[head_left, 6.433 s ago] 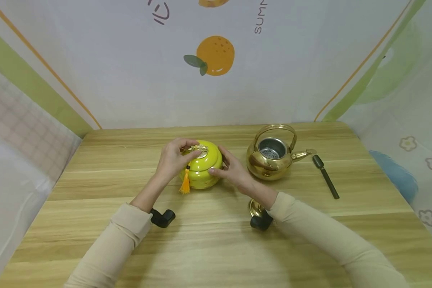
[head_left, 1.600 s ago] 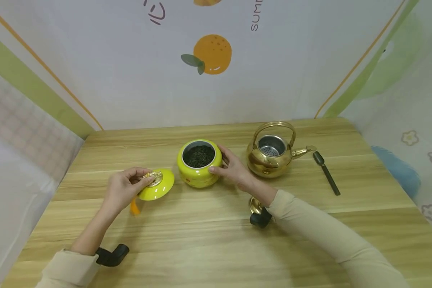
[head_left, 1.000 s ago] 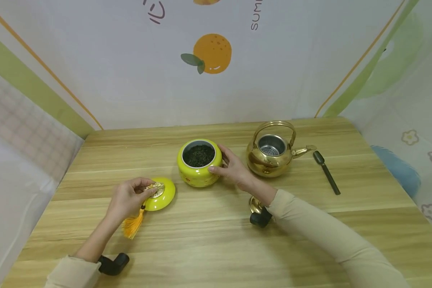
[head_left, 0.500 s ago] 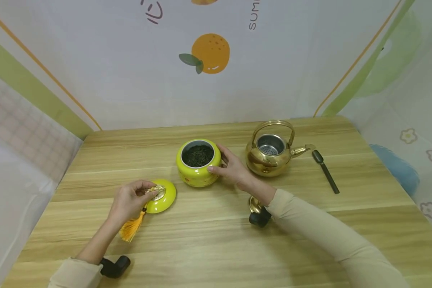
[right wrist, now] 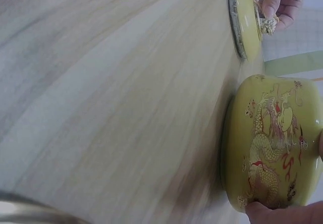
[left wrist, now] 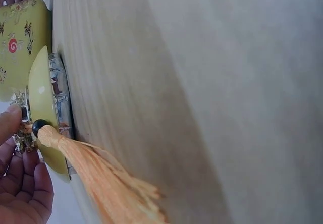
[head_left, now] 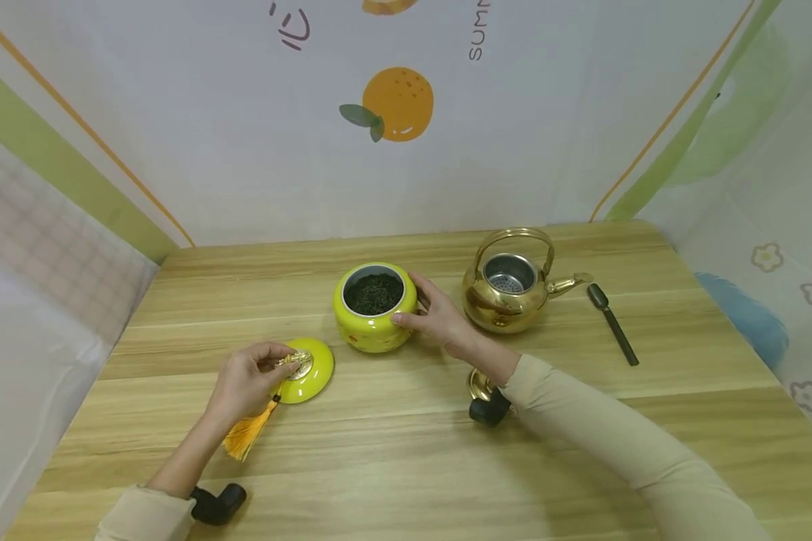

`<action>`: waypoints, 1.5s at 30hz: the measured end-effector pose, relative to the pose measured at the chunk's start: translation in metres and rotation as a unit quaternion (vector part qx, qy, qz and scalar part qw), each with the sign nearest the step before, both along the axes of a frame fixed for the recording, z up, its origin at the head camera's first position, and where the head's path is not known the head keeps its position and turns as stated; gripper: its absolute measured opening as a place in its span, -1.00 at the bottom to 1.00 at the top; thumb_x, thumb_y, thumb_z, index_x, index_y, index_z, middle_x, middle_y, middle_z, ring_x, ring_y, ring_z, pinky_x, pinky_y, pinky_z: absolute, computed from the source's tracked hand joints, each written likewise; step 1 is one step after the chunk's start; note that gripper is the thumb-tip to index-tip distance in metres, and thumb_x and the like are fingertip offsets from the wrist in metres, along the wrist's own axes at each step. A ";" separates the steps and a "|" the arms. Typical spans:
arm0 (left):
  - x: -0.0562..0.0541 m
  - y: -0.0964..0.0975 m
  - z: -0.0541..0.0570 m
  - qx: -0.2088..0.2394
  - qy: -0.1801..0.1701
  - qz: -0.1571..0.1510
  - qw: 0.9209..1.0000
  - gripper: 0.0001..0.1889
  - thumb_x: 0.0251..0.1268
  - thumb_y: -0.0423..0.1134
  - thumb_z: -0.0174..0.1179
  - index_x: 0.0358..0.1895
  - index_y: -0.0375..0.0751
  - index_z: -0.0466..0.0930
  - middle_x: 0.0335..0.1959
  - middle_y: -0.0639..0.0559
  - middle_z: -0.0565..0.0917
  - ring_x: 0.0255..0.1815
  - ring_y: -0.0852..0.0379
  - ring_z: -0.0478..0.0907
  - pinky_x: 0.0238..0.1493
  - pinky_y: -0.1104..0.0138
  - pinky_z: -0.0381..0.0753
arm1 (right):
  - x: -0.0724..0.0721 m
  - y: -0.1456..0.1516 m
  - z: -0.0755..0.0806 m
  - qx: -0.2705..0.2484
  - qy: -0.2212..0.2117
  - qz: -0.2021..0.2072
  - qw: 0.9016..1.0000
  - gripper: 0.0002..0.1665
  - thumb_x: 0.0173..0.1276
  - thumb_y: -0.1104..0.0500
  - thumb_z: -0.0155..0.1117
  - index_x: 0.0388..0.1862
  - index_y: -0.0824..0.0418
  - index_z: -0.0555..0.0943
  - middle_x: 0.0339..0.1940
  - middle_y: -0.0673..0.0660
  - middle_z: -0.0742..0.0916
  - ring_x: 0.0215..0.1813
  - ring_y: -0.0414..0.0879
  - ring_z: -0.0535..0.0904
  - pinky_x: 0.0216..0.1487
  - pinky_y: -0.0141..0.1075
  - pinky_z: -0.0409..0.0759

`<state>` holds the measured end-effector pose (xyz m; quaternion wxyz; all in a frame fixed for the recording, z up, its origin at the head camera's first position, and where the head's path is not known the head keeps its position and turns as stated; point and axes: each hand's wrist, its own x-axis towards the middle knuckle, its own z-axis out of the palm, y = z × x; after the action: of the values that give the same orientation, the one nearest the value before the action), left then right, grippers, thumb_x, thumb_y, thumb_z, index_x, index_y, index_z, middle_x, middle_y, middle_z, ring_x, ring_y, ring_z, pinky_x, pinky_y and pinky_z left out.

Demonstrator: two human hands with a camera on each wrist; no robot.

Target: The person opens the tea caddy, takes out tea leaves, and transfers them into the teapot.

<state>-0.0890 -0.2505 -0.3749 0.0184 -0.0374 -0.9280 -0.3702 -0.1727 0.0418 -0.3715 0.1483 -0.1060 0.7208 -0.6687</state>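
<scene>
My left hand (head_left: 246, 379) pinches the gold figured knob of a yellow lid (head_left: 319, 372), which lies flat on the table, left of and nearer than its jar. An orange tassel (head_left: 249, 434) hangs from the knob and trails over the wood; the left wrist view shows the lid's clear-edged underside (left wrist: 61, 93) against the tabletop. Upright stands the yellow tea jar (head_left: 368, 330), uncovered, with dark loose tea leaves (head_left: 375, 293) inside. My right hand (head_left: 441, 319) grips its right side, thumb in front and fingers behind. A dragon pattern decorates the jar wall (right wrist: 272, 148).
Right of the jar stands a gold kettle (head_left: 501, 312), lidless, with a perforated steel strainer (head_left: 507, 282) in its mouth. Beyond its spout lies a dark scoop (head_left: 612, 323). A small gold lid (head_left: 477, 385) sits partly hidden under my right wrist.
My left hand has lifted the lid off the jar, carried it left and toward me, and lowered it to the table. Over the last half second little moves. My right hand stays on the jar.
</scene>
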 end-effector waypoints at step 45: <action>-0.079 0.052 0.017 0.150 -0.057 -0.107 0.981 -0.13 0.06 -0.18 0.40 0.43 -0.19 0.11 0.40 -0.15 0.24 0.37 -0.14 0.20 0.33 -0.02 0.28 | 0.072 0.228 -0.001 0.240 0.205 -0.237 0.919 -0.61 0.31 0.24 0.25 0.01 0.49 0.48 -0.28 -0.33 0.55 -0.24 -0.51 0.46 -0.24 -0.74 0.47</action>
<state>-0.1684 -0.1980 -0.3580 -0.0689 -0.1116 -0.8520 -0.5069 -0.1004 0.2693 -0.3720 -0.1445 -0.0283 0.8783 -0.4549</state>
